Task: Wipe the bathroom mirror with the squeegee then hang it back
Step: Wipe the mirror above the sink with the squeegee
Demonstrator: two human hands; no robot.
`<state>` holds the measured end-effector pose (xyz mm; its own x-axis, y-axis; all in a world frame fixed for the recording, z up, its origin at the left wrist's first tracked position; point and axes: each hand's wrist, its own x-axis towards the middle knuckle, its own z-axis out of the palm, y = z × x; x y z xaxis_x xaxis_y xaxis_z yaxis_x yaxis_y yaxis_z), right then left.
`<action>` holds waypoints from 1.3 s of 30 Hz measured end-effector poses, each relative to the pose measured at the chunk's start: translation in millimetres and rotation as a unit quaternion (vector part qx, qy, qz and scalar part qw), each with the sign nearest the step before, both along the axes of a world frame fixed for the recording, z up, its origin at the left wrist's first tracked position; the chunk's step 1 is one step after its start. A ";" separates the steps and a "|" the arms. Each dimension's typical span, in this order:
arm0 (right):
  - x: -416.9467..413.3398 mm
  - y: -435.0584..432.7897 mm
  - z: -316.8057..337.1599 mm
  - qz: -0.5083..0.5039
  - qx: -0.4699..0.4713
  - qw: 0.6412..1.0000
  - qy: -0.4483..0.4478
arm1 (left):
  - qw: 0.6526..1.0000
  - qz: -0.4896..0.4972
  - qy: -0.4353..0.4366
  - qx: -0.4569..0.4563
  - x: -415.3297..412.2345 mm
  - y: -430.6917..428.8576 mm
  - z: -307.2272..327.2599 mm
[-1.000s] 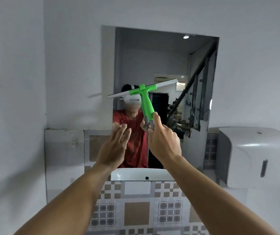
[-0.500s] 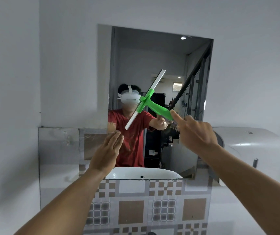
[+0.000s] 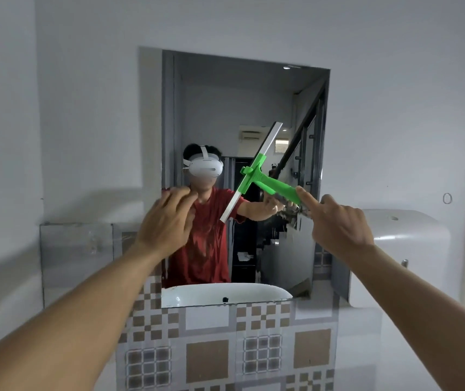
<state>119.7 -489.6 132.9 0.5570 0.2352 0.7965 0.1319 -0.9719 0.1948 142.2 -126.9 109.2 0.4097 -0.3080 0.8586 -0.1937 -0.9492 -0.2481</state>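
A rectangular mirror point(image 3: 214, 108) hangs on the white wall straight ahead. My right hand point(image 3: 338, 224) grips the handle of a green squeegee point(image 3: 256, 176), index finger laid along the handle. Its pale blade runs diagonally, upper right to lower left, in front of the mirror's middle. Whether the blade touches the glass I cannot tell. My left hand point(image 3: 166, 221) is raised at the mirror's lower left edge, fingers loosely apart, holding nothing. The mirror reflects a person in a red shirt wearing a white headset.
A white wall dispenser point(image 3: 403, 249) sticks out at the right of the mirror. A small ring hook point(image 3: 447, 198) sits on the wall above it. Patterned brown-and-white tiles point(image 3: 225, 348) cover the wall below. A shiny panel point(image 3: 76, 249) stands at the lower left.
The squeegee turned from nearly level to a steep diagonal and shifted right with my right hand. My left hand rose a little toward the mirror's lower left edge.
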 end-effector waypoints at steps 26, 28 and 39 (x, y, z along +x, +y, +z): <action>-28.0 158.8 -117.0 0.206 0.515 0.821 0.137 | 0.995 0.071 0.022 0.068 -5.7 2.8 165.4; -32.0 183.8 -112.5 0.223 0.558 0.786 0.148 | 0.993 0.079 0.022 0.085 -7.2 7.1 171.8; -38.8 257.0 -110.7 0.222 0.426 0.863 0.154 | 0.988 0.099 0.044 0.110 -8.5 11.9 177.5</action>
<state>80.8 -232.6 22.2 0.7786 -0.1195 0.6161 0.4458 -0.5857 -0.6770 133.7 -114.9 286.8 0.5505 -0.3904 0.7380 -0.0402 -0.8953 -0.4436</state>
